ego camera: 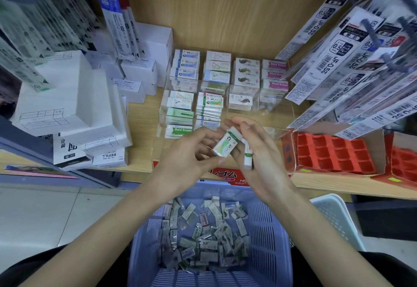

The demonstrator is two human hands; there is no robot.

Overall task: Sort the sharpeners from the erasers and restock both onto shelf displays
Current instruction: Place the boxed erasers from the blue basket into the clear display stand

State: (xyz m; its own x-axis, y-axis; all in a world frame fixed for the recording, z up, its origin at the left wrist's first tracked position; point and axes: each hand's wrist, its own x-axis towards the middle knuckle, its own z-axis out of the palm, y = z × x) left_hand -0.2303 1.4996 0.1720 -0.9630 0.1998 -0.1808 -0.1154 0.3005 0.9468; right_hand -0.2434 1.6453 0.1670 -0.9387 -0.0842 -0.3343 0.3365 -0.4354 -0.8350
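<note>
Eraser (226,144) with a green band is pinched at its lower end by the left hand (191,153) above the blue basket (144,241) — the right hand (259,151), fingers curled round a second eraser (248,159), steadies its top — likely squaring both for the shelf display (270,103).

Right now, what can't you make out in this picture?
Head view:
- Second eraser in the right hand: mostly hidden by the front eraser.
- Packets in the blue basket: too small and blurred to tell sharpeners from erasers.
- Red shelf label: largely behind the left hand and right hand.
- White basket: partly behind the right arm.
</note>
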